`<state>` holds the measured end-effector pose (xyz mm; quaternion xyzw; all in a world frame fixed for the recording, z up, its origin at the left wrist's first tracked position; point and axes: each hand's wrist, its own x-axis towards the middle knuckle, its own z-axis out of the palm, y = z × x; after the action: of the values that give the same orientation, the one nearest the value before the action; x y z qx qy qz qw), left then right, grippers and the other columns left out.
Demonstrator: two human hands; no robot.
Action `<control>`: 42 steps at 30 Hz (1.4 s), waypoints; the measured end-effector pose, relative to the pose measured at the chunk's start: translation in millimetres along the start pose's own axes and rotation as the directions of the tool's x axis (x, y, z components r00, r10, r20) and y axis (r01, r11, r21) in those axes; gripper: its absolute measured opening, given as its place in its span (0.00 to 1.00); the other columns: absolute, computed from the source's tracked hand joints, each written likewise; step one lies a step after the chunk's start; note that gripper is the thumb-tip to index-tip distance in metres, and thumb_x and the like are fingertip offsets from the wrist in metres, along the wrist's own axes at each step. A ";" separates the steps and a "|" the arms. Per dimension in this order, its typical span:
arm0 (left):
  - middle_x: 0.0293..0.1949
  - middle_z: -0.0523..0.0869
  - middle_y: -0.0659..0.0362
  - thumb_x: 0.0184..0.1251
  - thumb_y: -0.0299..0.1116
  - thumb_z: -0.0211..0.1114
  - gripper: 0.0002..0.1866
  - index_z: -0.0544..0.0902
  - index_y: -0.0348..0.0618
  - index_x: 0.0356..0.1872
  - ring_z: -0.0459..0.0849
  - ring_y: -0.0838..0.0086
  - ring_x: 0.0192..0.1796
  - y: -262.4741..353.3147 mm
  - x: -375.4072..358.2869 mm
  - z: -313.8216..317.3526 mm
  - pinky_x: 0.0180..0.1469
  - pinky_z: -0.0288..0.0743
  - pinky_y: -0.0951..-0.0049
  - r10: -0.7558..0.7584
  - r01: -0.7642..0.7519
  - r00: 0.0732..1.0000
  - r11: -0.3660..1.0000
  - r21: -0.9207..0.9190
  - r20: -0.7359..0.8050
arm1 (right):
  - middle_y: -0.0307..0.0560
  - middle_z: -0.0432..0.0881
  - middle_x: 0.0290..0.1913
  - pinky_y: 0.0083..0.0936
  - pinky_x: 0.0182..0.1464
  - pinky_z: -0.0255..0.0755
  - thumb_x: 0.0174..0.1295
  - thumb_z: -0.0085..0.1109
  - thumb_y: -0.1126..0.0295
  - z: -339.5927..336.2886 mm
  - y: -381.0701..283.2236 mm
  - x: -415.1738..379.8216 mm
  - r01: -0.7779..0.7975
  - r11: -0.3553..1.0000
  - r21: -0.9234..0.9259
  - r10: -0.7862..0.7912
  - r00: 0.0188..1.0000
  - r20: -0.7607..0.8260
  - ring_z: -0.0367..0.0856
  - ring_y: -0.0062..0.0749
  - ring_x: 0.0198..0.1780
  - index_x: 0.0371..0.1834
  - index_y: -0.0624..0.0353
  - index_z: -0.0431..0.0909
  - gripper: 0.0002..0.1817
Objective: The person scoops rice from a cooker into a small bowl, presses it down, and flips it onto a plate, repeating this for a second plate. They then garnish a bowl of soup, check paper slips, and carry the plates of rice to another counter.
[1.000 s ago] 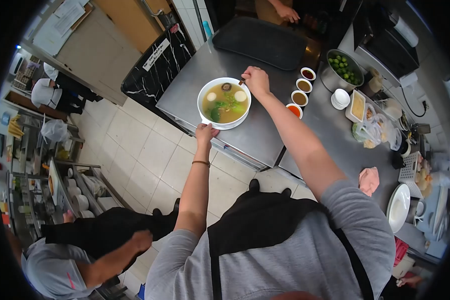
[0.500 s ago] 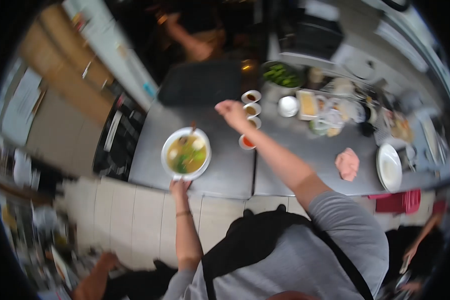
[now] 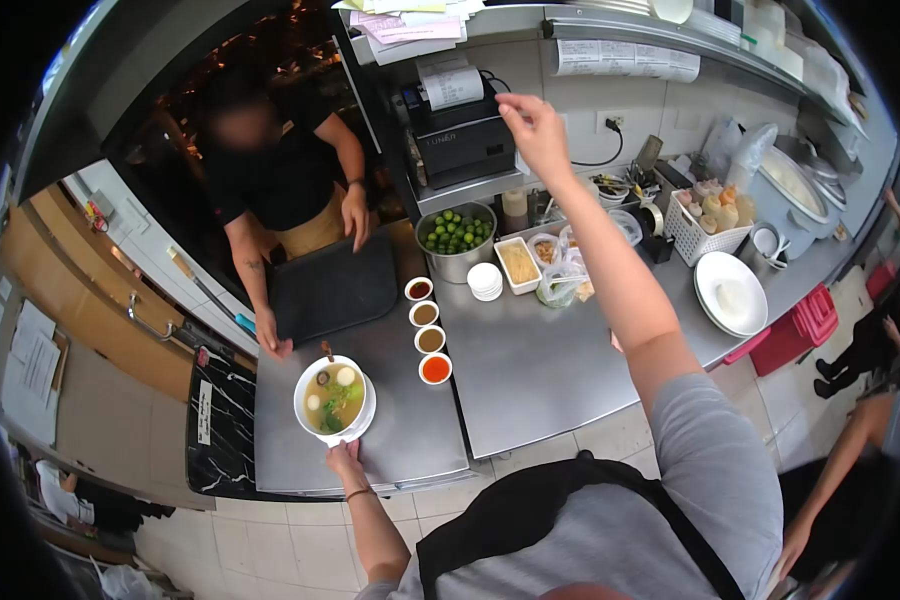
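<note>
A white bowl of soup (image 3: pixel 334 400) with greens and pale round pieces rests on a white plate (image 3: pixel 366 418) on the steel counter. My left hand (image 3: pixel 345 460) grips the near edge of that plate. Raised high, my right hand (image 3: pixel 534 130) is in front of the shelf, just right of the black printer (image 3: pixel 470 150). Its fingers are bent, and I cannot make out anything between them. A paper strip (image 3: pixel 454 88) sticks up from the printer. Four small sauce cups (image 3: pixel 429 340) stand in a line right of the bowl.
Across the counter a person (image 3: pixel 270 170) stands by a black tray (image 3: pixel 335 285). To the right are a pot of green limes (image 3: pixel 457 238), stacked white lids (image 3: pixel 485 281), a container of yellow strips (image 3: pixel 518 264), a white basket (image 3: pixel 705 235) and white plates (image 3: pixel 730 293).
My right hand has moved from above the sauce cups up to beside the printer. The view has shifted, showing more of the shelf and the person across. My left hand still holds the plate.
</note>
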<state>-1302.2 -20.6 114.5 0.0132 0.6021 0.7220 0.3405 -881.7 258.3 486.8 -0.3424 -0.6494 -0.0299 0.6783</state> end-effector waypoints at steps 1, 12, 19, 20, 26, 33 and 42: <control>0.41 0.73 0.48 0.56 0.16 0.43 0.14 0.65 0.31 0.45 0.78 0.65 0.36 -0.1 -0.4 2.5 0.37 0.79 0.69 0.008 -0.008 1.000 1.000 0.004 -0.002 | 0.47 0.78 0.33 0.30 0.40 0.67 0.51 0.54 0.67 3.5 10.8 12.0 0.064 0.995 -0.076 -0.066 0.997 -0.027 0.75 0.40 0.36 0.35 0.56 0.79 0.10; 0.37 0.77 0.56 0.53 0.30 0.58 0.17 0.70 0.41 0.45 0.76 0.72 0.37 -47.5 -108.8 83.8 0.36 0.71 0.73 0.098 -0.096 0.994 0.995 0.037 -0.049 | 0.43 0.77 0.30 0.18 0.37 0.66 0.46 0.57 0.77 40.8 25.9 51.1 -0.331 0.816 0.474 0.173 0.922 0.346 0.74 0.25 0.31 0.48 0.61 0.64 0.23; 0.55 0.69 0.49 0.63 0.55 0.42 0.33 0.59 0.35 0.58 0.68 0.66 0.56 59.6 -251.5 306.0 0.56 0.62 0.65 0.321 -0.119 0.366 0.947 -0.298 0.873 | 0.40 0.74 0.35 0.15 0.40 0.66 0.50 0.52 0.82 -67.2 -16.7 -35.1 -0.570 0.488 0.661 0.039 0.771 0.636 0.72 0.19 0.38 0.52 0.59 0.61 0.24; 0.54 0.69 0.50 0.62 0.56 0.42 0.34 0.60 0.35 0.57 0.68 0.65 0.56 74.1 -261.3 327.4 0.56 0.62 0.64 0.301 0.073 0.327 0.937 -0.341 0.896 | 0.40 0.74 0.36 0.15 0.41 0.66 0.50 0.51 0.82 -80.4 -17.9 -47.2 -0.603 0.484 0.634 0.033 0.737 0.675 0.72 0.19 0.39 0.52 0.60 0.63 0.23; 0.45 0.77 0.50 0.60 0.40 0.53 0.21 0.71 0.32 0.46 0.76 0.63 0.49 97.1 -265.6 388.6 0.51 0.68 0.66 0.222 0.019 0.427 0.967 -0.254 0.877 | 0.39 0.74 0.41 0.16 0.42 0.65 0.51 0.48 0.83 -130.3 14.7 -84.4 -0.653 0.626 0.426 0.059 0.584 0.809 0.72 0.18 0.40 0.45 0.60 0.74 0.17; 0.42 0.77 0.50 0.56 0.22 0.56 0.14 0.70 0.29 0.44 0.77 0.63 0.45 97.7 -307.8 411.2 0.46 0.75 0.62 0.223 -0.002 0.466 0.968 -0.252 0.856 | 0.48 0.77 0.43 0.21 0.42 0.68 0.48 0.45 0.85 -164.5 76.5 -95.6 -0.300 0.953 0.044 0.202 0.736 0.646 0.76 0.34 0.42 0.40 0.57 0.78 0.18; 0.43 0.77 0.51 0.53 0.21 0.58 0.18 0.69 0.28 0.47 0.78 0.65 0.45 59.9 -328.9 413.5 0.46 0.75 0.68 0.098 -0.100 0.346 0.993 -0.067 0.933 | 0.41 0.71 0.51 0.18 0.51 0.60 0.50 0.46 0.83 -249.1 119.5 39.4 -0.287 0.876 0.388 0.273 0.958 0.092 0.69 0.25 0.49 0.48 0.61 0.73 0.20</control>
<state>-900.7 165.6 409.2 0.4582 0.3001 0.6048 0.5781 -603.3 240.1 490.9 -0.2882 -0.5971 0.2069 0.7194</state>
